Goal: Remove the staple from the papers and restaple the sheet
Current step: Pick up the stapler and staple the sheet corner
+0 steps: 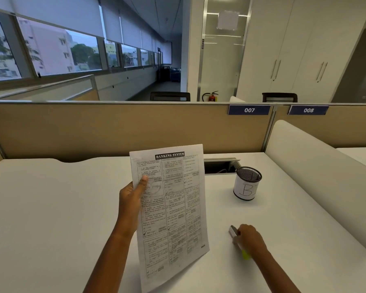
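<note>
My left hand (133, 197) holds printed papers (173, 208) headed "BANKING SYSTEM" upright above the white desk, thumb on the front of the left edge. No staple is visible at this size. To the right, my right hand (250, 237) rests on the desk, closed over a stapler (234, 232) with a metal front end and a yellow-green rear end that pokes out beside the wrist.
A black mesh pen cup (246, 182) with a white label stands at the back right of the desk (51, 208). Behind it is an open cable slot (220, 167). A tan partition (114, 127) closes the back; a white divider (315, 166) runs along the right.
</note>
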{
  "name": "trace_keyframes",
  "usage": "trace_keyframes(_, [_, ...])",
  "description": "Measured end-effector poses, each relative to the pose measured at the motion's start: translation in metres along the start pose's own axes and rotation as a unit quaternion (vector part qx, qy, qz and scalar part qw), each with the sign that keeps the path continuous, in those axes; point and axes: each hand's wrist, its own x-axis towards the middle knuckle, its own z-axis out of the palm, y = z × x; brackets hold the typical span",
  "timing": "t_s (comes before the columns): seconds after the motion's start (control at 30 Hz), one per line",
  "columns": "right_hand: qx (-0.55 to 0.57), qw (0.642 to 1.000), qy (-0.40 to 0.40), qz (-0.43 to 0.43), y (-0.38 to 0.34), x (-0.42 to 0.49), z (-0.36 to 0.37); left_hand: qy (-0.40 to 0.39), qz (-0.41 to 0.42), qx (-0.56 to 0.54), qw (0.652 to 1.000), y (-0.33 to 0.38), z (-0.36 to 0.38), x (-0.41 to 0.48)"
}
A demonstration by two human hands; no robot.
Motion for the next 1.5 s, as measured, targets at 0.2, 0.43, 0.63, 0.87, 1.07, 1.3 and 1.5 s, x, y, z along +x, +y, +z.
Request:
trace_keyframes(0.2, [0.717,0.664,-0.197,0.078,-0.003,-0.007,-0.014,-0.004,-0.009,0.018,1.0,-0.001,0.0,-0.002])
trace_keyframes(0.43, [0.855,0.477,-0.191,0.073,-0.032,-0.009,-0.042,0.003,-0.001,0.053,0.999,0.0,-0.002,-0.001])
trace_keyframes(0.63, [0.883,0.419,-0.209,0.002,-0.051,-0.018,-0.066,0.002,0.001,0.082,0.997,-0.002,-0.001,-0.003])
trace_keyframes(0.87, [0.822,0.448,-0.331,-0.121,-0.067,-0.024,-0.084,-0.029,0.004,0.103,0.994,-0.002,0.008,-0.004])
trace_keyframes(1.07, [0.689,0.642,-0.292,-0.164,-0.081,-0.02,-0.108,-0.064,0.009,0.12,0.991,-0.004,0.013,-0.005])
trace_keyframes(1.3, [0.358,0.871,-0.139,-0.307,-0.098,-0.029,-0.148,-0.094,0.011,0.142,0.985,-0.007,0.017,-0.004])
trace_keyframes(1.5, [0.051,0.918,0.005,-0.394,-0.126,-0.036,-0.171,-0.095,0.046,0.192,0.976,-0.011,0.02,-0.005])
